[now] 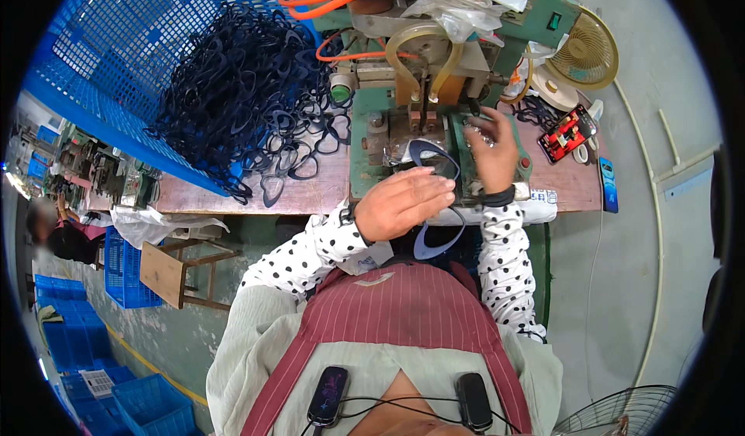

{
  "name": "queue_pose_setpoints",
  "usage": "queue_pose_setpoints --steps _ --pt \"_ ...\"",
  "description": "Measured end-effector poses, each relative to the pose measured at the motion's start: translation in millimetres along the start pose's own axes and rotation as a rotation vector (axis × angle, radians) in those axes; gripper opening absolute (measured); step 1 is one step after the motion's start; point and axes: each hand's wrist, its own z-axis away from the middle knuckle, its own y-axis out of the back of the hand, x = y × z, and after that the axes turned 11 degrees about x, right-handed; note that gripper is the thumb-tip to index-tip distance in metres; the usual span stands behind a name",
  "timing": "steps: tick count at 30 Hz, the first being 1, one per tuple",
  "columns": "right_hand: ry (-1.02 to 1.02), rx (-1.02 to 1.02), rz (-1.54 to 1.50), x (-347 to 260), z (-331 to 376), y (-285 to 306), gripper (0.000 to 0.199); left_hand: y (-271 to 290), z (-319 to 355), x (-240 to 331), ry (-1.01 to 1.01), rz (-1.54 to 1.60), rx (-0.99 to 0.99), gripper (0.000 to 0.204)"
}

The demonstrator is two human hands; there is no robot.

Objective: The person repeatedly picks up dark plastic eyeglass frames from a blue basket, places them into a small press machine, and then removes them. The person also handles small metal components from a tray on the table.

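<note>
My left hand [407, 203] is closed on a dark blue glasses frame [438, 243], fingers together across its middle. One rim shows above the fingers, beside the machine's work point, and the other hangs below them. My right hand [495, 152] is over the right side of the machine bed, thumb and fingers apart around small shiny metal pieces [479, 131]. Whether a piece is between its fingertips is too small to tell. The green bench machine [363, 156] stands in front of me, its two copper-coloured tips [423, 118] just beyond the frame.
A blue mesh basket [116, 137] tilts at the left, and many dark glasses frames [240, 86] spill from it onto the table [186, 195]. To the right are a red-screened phone [568, 133], a blue device [608, 185] and a fan [586, 52]. A wooden stool [163, 275] stands at lower left.
</note>
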Motion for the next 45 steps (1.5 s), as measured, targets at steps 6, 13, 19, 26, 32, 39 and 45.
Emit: queue_pose_setpoints --steps 6,13,19,26,32,39,45 --pt "0.038 -0.026 0.450 96 -5 58 0.024 -2 7 -6 0.015 0.056 0.033 0.038" --pt "0.213 -0.247 0.884 88 8 52 0.026 -7 8 -6 0.043 0.108 0.091 0.039" --pt "0.186 -0.069 0.482 105 -2 43 0.011 0 13 5 0.062 -0.018 0.067 0.036" --pt "0.112 0.095 0.369 116 6 46 0.012 41 99 -46 0.370 -0.600 0.178 0.023" --pt "0.151 0.090 0.434 112 6 44 0.012 122 173 -130 1.056 -1.212 -0.325 0.019" --pt "0.090 0.062 0.396 106 6 46 0.012 125 163 -135 0.826 -0.769 -0.132 0.036" --pt "0.007 -0.009 0.207 67 2 31 0.014 114 116 -133 0.618 -0.658 0.123 0.027"
